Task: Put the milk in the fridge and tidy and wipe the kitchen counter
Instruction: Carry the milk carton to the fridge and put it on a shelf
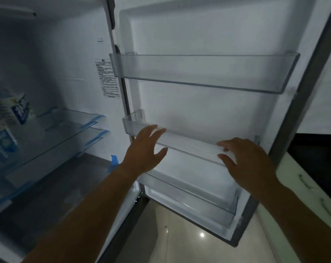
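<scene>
The fridge stands open. Two blue-and-white milk cartons (8, 120) stand on a glass shelf (66, 133) at the far left, inside the fridge. Both my hands are at the clear middle door bin (189, 147). My left hand (143, 149) is spread open at the bin's left part, fingers over the rim and thumb below the front wall. At the bin's right end, my right hand (244, 158) has its fingers over the rim and its thumb on the front. That hand hides the right end of the bin.
The open fridge door (208, 35) fills the middle and carries a clear upper bin (204, 73) and a lower bin (208, 204). A pale counter edge (301, 183) and a dark surface (320, 152) lie to the right. Glossy floor tiles (189, 243) show below the door.
</scene>
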The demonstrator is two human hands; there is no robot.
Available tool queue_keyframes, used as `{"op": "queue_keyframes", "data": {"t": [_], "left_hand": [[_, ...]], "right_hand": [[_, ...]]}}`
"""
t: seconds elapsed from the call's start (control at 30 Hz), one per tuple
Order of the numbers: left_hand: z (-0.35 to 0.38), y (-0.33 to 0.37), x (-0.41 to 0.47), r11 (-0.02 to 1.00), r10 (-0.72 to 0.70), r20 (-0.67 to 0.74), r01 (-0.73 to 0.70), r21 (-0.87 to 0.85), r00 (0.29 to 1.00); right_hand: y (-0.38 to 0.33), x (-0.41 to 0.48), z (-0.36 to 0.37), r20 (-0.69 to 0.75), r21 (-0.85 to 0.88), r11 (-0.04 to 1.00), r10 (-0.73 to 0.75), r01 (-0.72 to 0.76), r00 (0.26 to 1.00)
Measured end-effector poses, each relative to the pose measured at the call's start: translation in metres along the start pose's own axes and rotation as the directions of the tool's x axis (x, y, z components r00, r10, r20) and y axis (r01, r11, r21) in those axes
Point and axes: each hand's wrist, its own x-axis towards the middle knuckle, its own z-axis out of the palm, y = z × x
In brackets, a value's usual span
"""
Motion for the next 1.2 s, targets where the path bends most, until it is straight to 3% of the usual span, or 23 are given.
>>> {"op": "queue_keyframes", "data": {"t": [0.17, 0.47, 0.63, 0.8, 0.87, 0.93, 1.03, 1.1, 1.2], "left_hand": [[-0.004, 0.032, -0.033, 0.983, 0.002, -0.011, -0.004, -0.184, 1.0], [-0.019, 0.076, -0.083, 0.979, -0.027, -0.061, 0.014, -0.203, 0.998], [-0.032, 0.109, -0.111, 0.977, -0.095, -0.11, 0.071, -0.202, 0.989], [-0.035, 0.141, -0.136, 0.975, -0.159, -0.107, 0.138, -0.176, 0.981], [-0.035, 0.147, -0.143, 0.971, -0.221, -0.121, 0.206, -0.123, 0.968], [-0.033, 0.15, -0.149, 0.962, -0.269, -0.137, 0.259, -0.09, 0.953], [-0.033, 0.153, -0.159, 0.93, -0.367, -0.155, 0.362, -0.061, 0.917], [-0.037, 0.153, -0.165, 0.9, -0.433, -0.17, 0.437, -0.016, 0.885], [-0.048, 0.154, -0.179, 0.859, -0.494, -0.191, 0.51, 0.042, 0.848]], "right_hand": [[-0.022, -0.024, -0.018, -0.003, 0.01, 1.0, 0.02, -0.02, 1.0], [-0.043, -0.059, -0.03, 0.062, 0.289, 0.952, -0.125, 0.102, 0.99], [-0.045, -0.081, -0.032, -0.033, 0.235, 0.929, -0.286, 0.286, 0.958], [-0.019, -0.109, -0.047, -0.08, 0.43, 0.845, -0.317, 0.319, 0.945], [-0.006, -0.114, -0.052, -0.183, 0.459, 0.804, -0.331, 0.378, 0.926], [0.004, -0.114, -0.055, -0.319, 0.456, 0.788, -0.289, 0.413, 0.903], [0.01, -0.11, -0.054, -0.418, 0.463, 0.817, -0.142, 0.345, 0.897], [0.009, -0.108, -0.048, -0.383, 0.53, 0.802, -0.066, 0.278, 0.921], [-0.003, -0.108, -0.037, -0.25, 0.649, 0.724, -0.087, 0.234, 0.964]]}}
